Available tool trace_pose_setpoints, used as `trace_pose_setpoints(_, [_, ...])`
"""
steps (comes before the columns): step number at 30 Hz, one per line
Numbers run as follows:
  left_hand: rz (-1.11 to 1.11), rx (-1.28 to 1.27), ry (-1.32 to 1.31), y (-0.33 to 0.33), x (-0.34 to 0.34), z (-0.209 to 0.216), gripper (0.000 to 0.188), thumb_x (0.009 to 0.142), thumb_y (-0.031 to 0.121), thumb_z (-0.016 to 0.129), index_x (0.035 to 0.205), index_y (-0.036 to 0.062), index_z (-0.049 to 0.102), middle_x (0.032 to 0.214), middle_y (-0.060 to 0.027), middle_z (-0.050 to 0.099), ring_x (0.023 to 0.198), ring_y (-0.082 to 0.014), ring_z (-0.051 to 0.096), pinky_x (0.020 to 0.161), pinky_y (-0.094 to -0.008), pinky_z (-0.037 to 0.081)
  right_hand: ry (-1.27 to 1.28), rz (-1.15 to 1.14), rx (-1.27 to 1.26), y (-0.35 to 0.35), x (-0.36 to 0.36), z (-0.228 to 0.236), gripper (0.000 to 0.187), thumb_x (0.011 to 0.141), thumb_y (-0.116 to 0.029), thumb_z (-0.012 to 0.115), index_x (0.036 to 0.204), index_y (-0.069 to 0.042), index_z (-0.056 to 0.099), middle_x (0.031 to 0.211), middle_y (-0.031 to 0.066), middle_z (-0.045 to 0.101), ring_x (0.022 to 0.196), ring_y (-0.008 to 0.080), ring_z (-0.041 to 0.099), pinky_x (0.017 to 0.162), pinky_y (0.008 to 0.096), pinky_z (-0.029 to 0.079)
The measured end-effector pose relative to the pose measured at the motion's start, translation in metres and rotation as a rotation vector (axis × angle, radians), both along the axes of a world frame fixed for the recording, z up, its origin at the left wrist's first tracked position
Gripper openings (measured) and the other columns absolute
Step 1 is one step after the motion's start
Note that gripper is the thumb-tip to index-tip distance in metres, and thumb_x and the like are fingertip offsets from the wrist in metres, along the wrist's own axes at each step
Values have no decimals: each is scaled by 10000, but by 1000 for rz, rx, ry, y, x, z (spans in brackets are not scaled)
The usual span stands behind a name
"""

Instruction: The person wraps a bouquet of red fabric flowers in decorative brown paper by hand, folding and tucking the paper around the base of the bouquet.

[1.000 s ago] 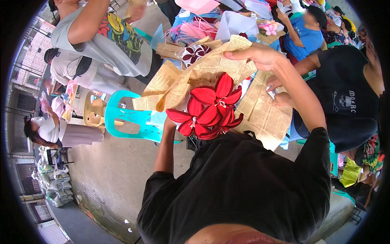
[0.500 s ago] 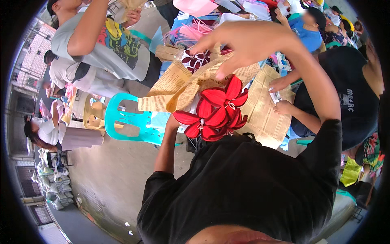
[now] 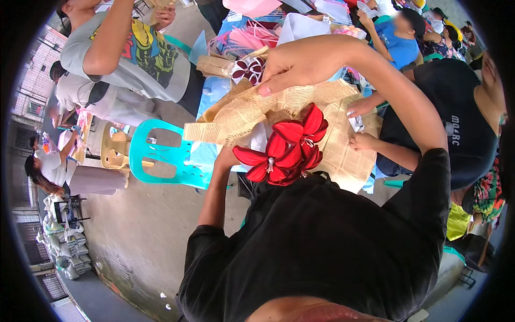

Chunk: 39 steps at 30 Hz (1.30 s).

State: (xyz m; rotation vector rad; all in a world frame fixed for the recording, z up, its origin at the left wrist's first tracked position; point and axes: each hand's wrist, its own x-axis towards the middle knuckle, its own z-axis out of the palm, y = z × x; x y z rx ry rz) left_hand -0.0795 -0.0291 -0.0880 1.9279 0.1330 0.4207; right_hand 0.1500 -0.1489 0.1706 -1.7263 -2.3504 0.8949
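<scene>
Red fuzzy-petalled flowers (image 3: 289,145) with pale stamens make up a bouquet close to my black shirt. Brown newspaper-print wrapping paper (image 3: 230,123) stands folded around its far and left sides. My left hand (image 3: 229,155) is at the bouquet's lower left, seemingly gripping its base; petals and paper hide the fingers. From the right, my right arm arches over the flowers. My right hand (image 3: 292,67) pinches the paper's upper edge between thumb and bent fingers. Just beyond it lies a dark maroon flower with white edging (image 3: 248,70).
A flat newspaper-print sheet (image 3: 348,161) lies on the table at right, where a person in black holds a small white object (image 3: 355,123). Pink strips (image 3: 252,37) and papers cover the far table. A turquoise chair (image 3: 155,153) stands left, near a person in grey.
My right hand has come down and left onto the paper's edge, its fingers closing there. The paper's upper left part has been folded over. The bouquet stays nearly in place.
</scene>
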Motion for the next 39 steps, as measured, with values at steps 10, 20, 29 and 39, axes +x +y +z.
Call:
trace_pose_setpoints(10, [-28, 41, 29, -8, 9, 20, 751, 585, 223, 763, 1240, 48, 443, 1235, -133, 476, 1146, -269, 443, 964, -371, 327, 243, -73, -18, -8, 5, 4, 417, 871, -346, 515, 679, 25, 512, 521, -42, 312, 491, 71, 285, 457, 281, 243])
trace_pose_setpoints(20, [22, 73, 23, -8, 7, 19, 696, 621, 226, 745, 1228, 42, 459, 1225, -134, 490, 1146, -275, 448, 968, -372, 325, 167, -127, 71, -9, 4, 4, 343, 807, -311, 603, 880, 24, 599, 575, -10, 477, 520, 81, 391, 482, 274, 313])
trace_pose_setpoints(29, [2, 305, 116, -10, 11, 49, 615, 596, 135, 632, 1198, 100, 510, 1189, -152, 513, 1120, -323, 455, 964, -368, 332, -69, -212, 324, -10, -11, -9, 451, 645, -175, 714, 1015, 37, 566, 900, 198, 603, 821, 302, 578, 739, 310, 439])
trace_pose_setpoints(39, [11, 379, 190, -12, 11, 44, 484, 623, 94, 571, 1106, 116, 570, 1064, -97, 595, 965, -251, 559, 848, -351, 424, 96, -169, 36, 24, 9, -22, 312, 687, -116, 687, 956, 24, 611, 857, 86, 651, 731, 132, 586, 678, 275, 435])
